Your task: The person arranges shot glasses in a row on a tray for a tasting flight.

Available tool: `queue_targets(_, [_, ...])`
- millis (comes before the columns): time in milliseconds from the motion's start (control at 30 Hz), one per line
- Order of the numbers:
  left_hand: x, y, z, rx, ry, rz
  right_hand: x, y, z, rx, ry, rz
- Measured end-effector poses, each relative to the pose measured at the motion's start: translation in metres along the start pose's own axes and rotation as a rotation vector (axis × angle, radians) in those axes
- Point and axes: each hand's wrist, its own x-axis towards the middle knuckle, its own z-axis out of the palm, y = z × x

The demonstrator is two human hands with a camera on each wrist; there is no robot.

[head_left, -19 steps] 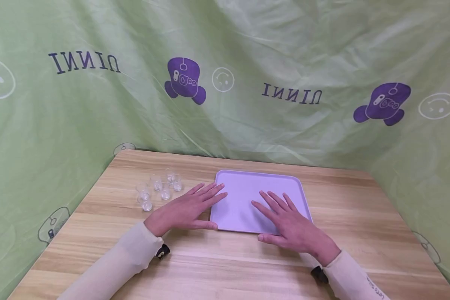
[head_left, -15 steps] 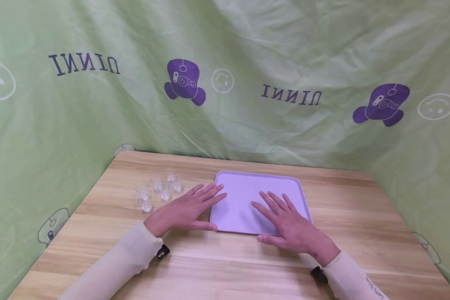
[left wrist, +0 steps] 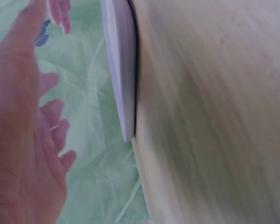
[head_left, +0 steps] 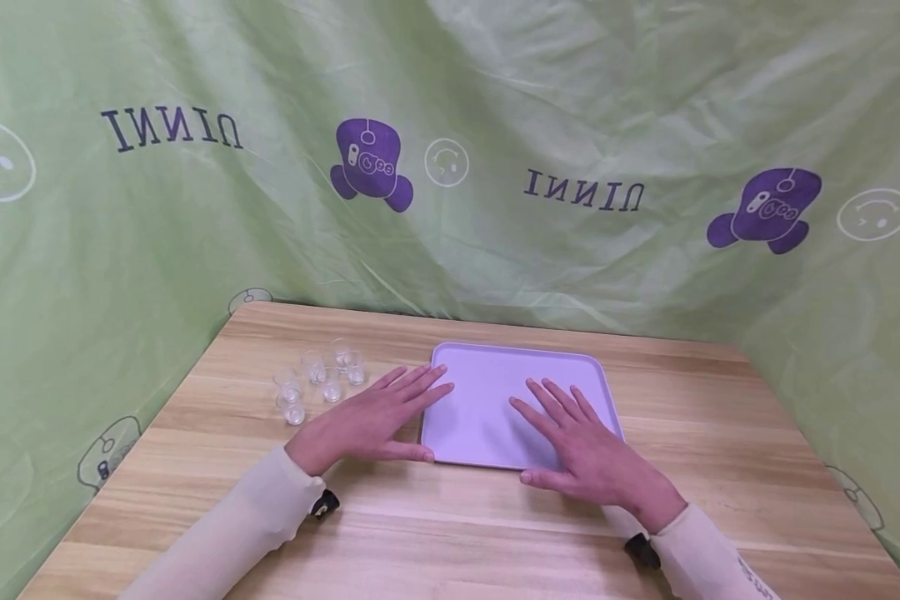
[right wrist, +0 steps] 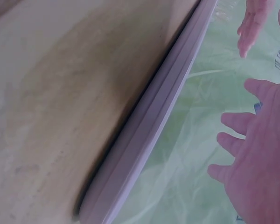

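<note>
A lilac rectangular tray [head_left: 480, 392] lies flat on the wooden table. Over its left edge my left hand [head_left: 371, 417] hovers palm down, fingers spread and straight, holding nothing. My right hand [head_left: 581, 450] is held the same way above the tray's front right part, also with nothing in it. Both wrist views show a gap between the hands and the tray, whose side wall [left wrist: 123, 70] runs past my left hand and whose long edge [right wrist: 149, 121] runs past my right. Left of my left hand stand several small clear glasses [head_left: 332, 387] in a loose group.
The wooden table [head_left: 450, 533] reaches back to a green printed curtain [head_left: 495, 250], which also hangs along both sides. Black wrist straps [head_left: 326, 503] show at both sleeve cuffs.
My right hand has shifted slightly to the right. My left hand, the tray and the glasses stay where they were.
</note>
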Motion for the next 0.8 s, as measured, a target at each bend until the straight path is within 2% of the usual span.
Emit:
queue_targets(167, [-0.007, 0.004, -0.003, -0.022, 0.012, -0.031, -0.006, 0.004, -0.002, 0.024, 0.012, 0.024])
queue_targets(300, [-0.015, 0.008, -0.009, 0.03, 0.046, -0.079, -0.014, 0.011, -0.004, 0.014, 0.025, 0.067])
queue_targets(433, [-0.028, 0.008, -0.016, 0.087, 0.085, -0.119, -0.025, 0.017, -0.008, 0.017, 0.017, 0.146])
queue_targets(800, [-0.075, -0.012, -0.029, 0.102, 0.324, -0.274, -0.048, 0.034, -0.011, 0.088, -0.051, 0.309])
